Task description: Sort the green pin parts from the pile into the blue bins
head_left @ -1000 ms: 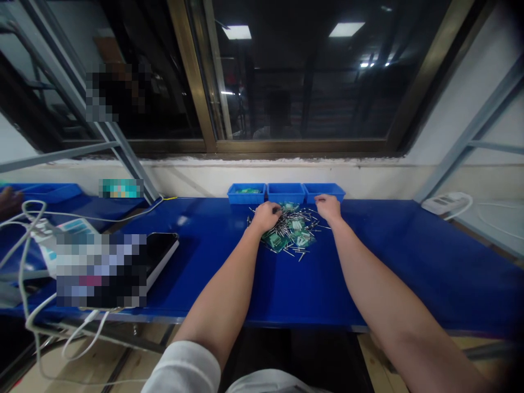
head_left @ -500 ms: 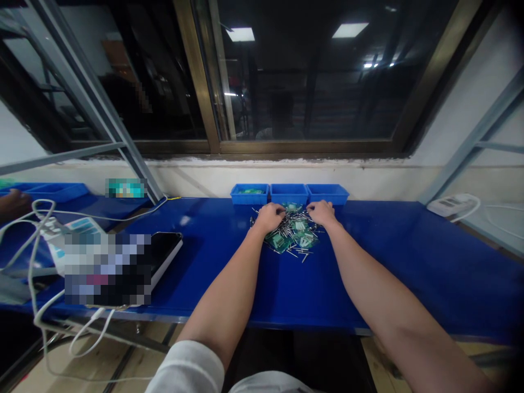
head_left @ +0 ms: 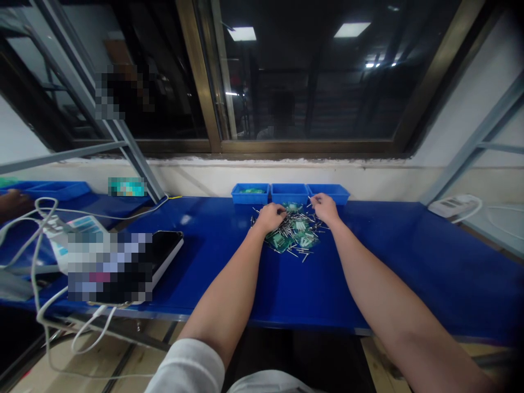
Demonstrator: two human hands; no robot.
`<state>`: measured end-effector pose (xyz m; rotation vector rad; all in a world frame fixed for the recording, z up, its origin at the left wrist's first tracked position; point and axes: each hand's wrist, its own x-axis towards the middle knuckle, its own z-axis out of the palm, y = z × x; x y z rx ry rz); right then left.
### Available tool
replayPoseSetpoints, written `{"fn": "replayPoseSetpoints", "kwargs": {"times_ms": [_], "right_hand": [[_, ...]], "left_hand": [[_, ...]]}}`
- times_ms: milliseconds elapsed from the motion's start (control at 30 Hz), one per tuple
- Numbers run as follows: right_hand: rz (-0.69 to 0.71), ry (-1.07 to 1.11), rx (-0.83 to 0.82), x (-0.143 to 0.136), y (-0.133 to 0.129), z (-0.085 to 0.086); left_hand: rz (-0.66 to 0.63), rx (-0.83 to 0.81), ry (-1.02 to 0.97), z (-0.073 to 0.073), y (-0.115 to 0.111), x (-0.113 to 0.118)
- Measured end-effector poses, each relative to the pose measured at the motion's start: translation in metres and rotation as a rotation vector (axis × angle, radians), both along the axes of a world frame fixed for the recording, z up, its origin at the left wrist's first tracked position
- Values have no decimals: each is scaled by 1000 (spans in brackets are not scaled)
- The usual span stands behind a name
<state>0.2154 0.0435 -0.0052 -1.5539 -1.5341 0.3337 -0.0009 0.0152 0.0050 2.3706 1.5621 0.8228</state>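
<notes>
A loose pile of thin metal pins, shaped like rivets or long screws, lies on the blue table with green circuit-board-like pieces among them. My left hand rests at the pile's left side, fingers curled together over the pins; whatever they grip is hidden. Above the pile's right edge, my right hand pinches a small shiny metal pin between thumb and fingertips, just in front of the right blue bin. The middle blue bin stands beside it, and the left blue bin holds green pieces.
A dark-screened device with white cables lies on the left of the table. A white power strip sits at the far right. Another person's hand shows at the left edge by more blue bins. Metal posts flank the window.
My right hand has lifted slightly up and away from the pile toward the right bin, with a small pin now showing at its fingertips. My left hand has stayed in place.
</notes>
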Motion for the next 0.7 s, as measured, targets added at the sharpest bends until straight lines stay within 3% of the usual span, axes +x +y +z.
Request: {"fn": "replayPoseSetpoints", "kwargs": {"times_ms": [200,400,700], "right_hand": [[168,95,-120,-2,-2,-3],[169,116,-100,-3,-5,1],[124,293,109,-1,-2,9]], "left_hand": [[-3,0,-2,1,-1,1],[-14,11,-9,-1,1,0],[-13,-6,-3,2,-1,0]]}}
